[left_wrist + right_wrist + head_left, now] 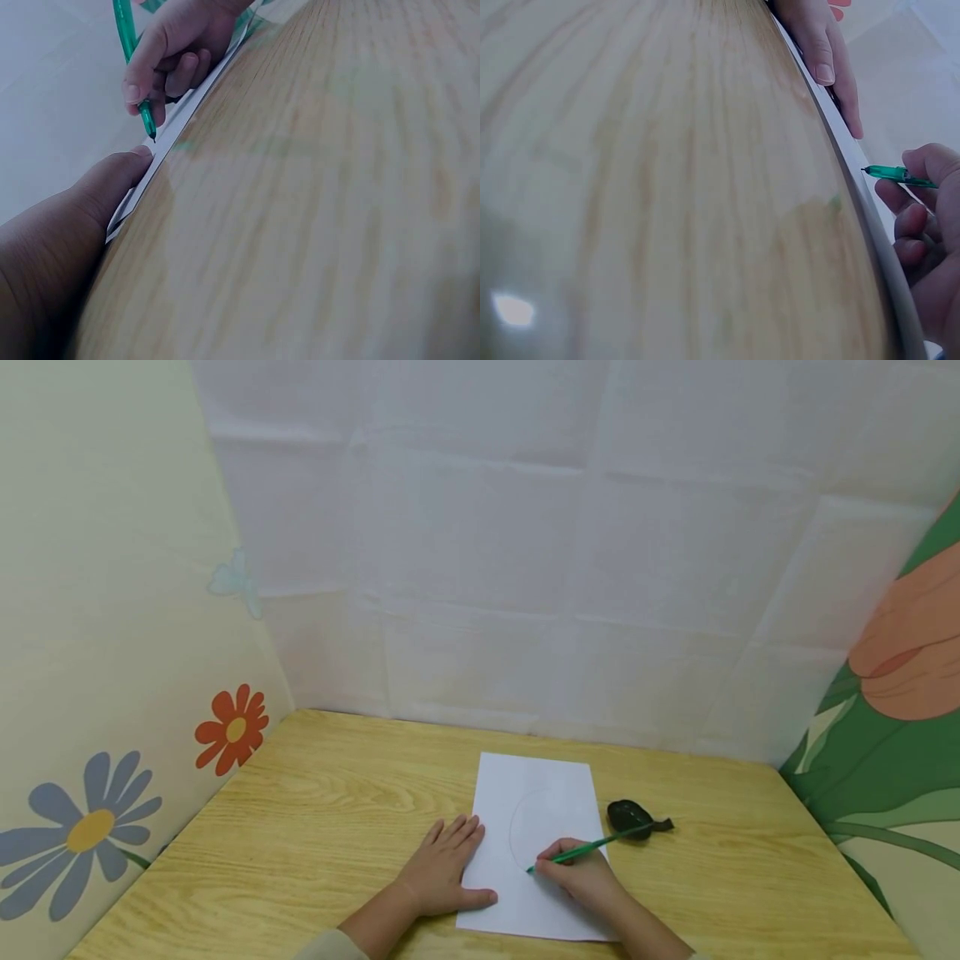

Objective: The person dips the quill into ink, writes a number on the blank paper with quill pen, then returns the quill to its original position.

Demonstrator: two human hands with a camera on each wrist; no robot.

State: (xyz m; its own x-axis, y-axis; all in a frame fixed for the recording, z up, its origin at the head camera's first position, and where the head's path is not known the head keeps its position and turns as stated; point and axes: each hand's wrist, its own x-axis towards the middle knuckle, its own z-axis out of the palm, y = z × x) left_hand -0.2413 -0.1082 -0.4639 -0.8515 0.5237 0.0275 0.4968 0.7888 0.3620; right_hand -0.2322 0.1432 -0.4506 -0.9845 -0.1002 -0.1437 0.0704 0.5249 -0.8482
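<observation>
Head view: left hand (442, 868) lay flat, fingers straight, on paper's (551, 777) left edge; right hand (581, 872) pinched green pen (592, 846), tip on sheet. Black object (632, 817) sat just beside the paper's right edge. Bare table (330, 810) lay to the left. Left wrist view: thumb (112, 176) pressed on paper edge, pen tip (152, 137) near. Right wrist view: fingers (919, 187) curled round pen.

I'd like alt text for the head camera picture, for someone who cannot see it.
A person's right hand holds a green pen with its tip on a white sheet of paper bearing a faint curved line, while the left hand lies flat at the sheet's left edge. A small black object sits to the right on the wooden table, between flower-patterned walls.
</observation>
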